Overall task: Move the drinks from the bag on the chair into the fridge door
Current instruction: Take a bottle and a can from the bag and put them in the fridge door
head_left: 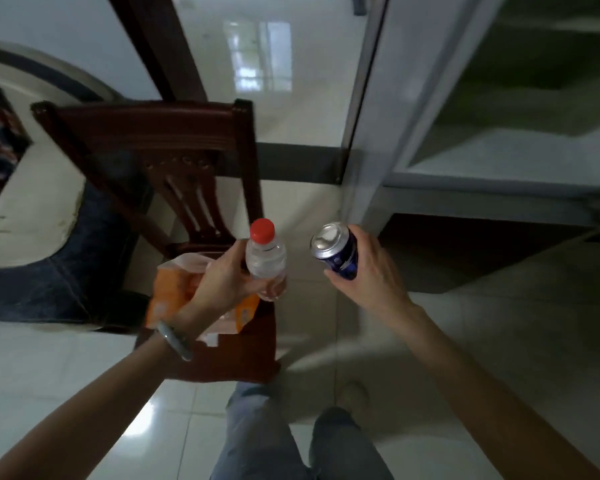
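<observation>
My left hand (222, 275) grips a clear water bottle (265, 259) with a red cap, held upright just above the right side of the chair seat. My right hand (364, 271) holds a dark blue drink can (336, 252) with a silver top, tilted slightly left, over the floor right of the chair. An orange and white bag (167, 292) lies on the seat of the dark wooden chair (146, 129), partly hidden by my left wrist. The fridge (499, 98) stands at the upper right with pale shelves showing inside; its door is not clearly visible.
A glossy tiled floor (499, 323) runs around the chair. A dark wooden table leg (153, 46) rises behind the chair. A cream and dark blue piece of furniture (32, 220) sits at the left. My legs in jeans (274, 445) are at the bottom.
</observation>
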